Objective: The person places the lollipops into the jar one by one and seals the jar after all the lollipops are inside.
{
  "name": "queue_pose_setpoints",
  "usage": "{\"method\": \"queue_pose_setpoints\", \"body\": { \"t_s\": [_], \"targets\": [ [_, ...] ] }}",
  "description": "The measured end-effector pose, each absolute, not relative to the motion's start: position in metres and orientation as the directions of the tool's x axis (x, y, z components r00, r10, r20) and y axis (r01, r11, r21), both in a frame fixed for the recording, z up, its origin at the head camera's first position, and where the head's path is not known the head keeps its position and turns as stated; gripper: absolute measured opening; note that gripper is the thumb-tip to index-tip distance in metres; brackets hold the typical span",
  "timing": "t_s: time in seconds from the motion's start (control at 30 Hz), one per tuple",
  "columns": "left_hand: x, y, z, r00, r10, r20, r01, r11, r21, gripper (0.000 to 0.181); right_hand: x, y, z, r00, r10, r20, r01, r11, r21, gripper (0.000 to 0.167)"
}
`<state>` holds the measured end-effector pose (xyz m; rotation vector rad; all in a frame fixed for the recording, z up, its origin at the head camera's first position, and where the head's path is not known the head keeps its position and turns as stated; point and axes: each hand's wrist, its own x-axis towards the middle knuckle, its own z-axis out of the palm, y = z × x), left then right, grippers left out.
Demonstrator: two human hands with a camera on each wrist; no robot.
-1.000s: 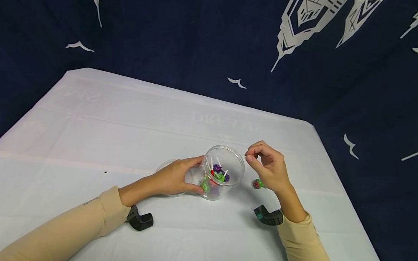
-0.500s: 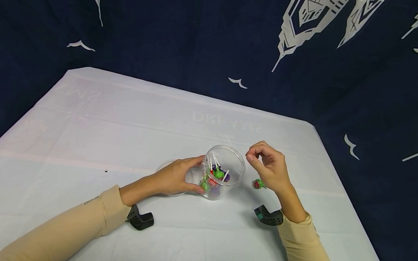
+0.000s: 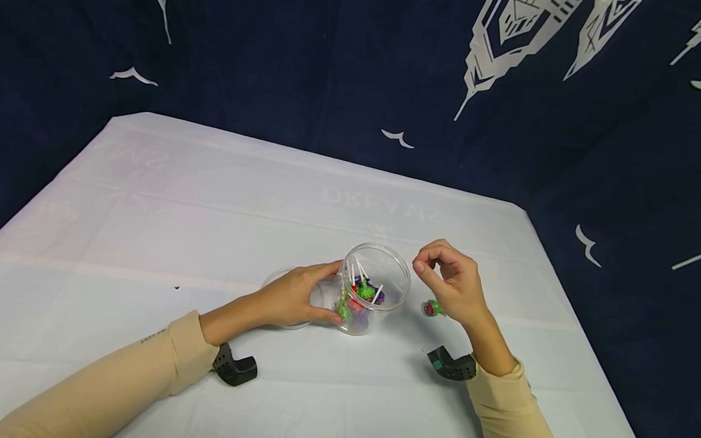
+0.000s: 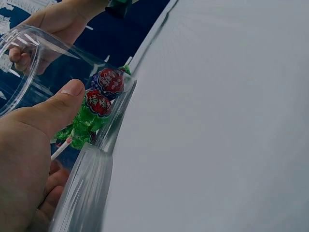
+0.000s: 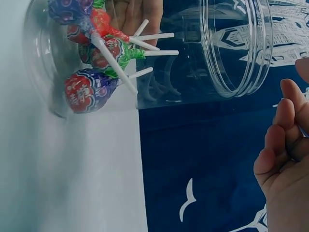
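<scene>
A clear plastic jar [image 3: 389,318] stands on the table without a lid on its mouth. Several wrapped lollipops [image 5: 91,92] in purple, green and red lie at its bottom, white sticks pointing various ways. My left hand [image 3: 294,297] holds the jar from the left, its thumb against the near wall. Right of the rim, my right hand [image 3: 454,279] hovers with fingers loosely curled and nothing between them. Below that hand, a single green and red lollipop [image 3: 432,308] lies on the table, partly hidden by the hand.
A clear round plastic piece [image 4: 82,193], perhaps the lid, lies on the table beside the jar, partly behind my left hand. White cloth covers the table [image 3: 211,227]. A dark blue curtain [image 3: 309,63] hangs behind it. A small dark speck [image 3: 177,288] sits at left.
Inside the jar, the lollipops lie differently than a second ago: a green one now shows on top and the sticks lean another way. Both hands have hardly moved.
</scene>
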<state>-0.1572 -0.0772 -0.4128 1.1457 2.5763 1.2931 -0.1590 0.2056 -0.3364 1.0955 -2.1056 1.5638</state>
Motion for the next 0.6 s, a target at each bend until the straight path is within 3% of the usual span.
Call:
{"method": "queue_pose_setpoints", "body": {
  "t_s": [0.4, 0.6],
  "targets": [
    [-0.159, -0.077, -0.414, -0.723, 0.633, 0.277, 0.597, 0.371, 0.711, 0.092, -0.153, 0.216, -0.345, -0.702, -0.343, 0.624, -0.705, 0.206, -0.679, 0.017],
    [-0.158, -0.077, -0.414, -0.729, 0.628, 0.272, 0.590, 0.375, 0.715, 0.093, -0.153, 0.222, -0.348, -0.705, -0.344, 0.621, -0.702, 0.211, -0.680, 0.007]
  ]
}}
